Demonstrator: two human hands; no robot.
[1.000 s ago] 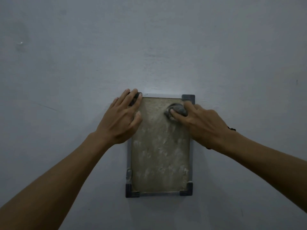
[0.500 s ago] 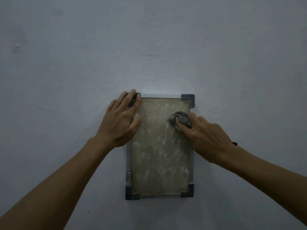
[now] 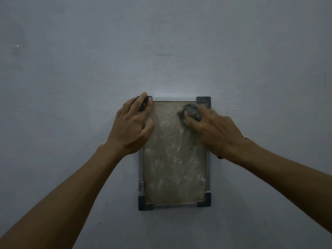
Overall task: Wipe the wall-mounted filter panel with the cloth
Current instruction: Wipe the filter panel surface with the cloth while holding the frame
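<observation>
Head view: left hand (image 3: 132,126), fingers straight, braces filter panel (image 3: 174,159) at its 11 o'clock corner, evidently steadying it; right hand (image 3: 213,130) pinches wadded grey cloth (image 3: 191,113) against the mesh at 1 o'clock for wiping.

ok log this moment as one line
left hand steadies panel top-left corner | right hand presses cloth near panel top right | lower panel dusty
</observation>
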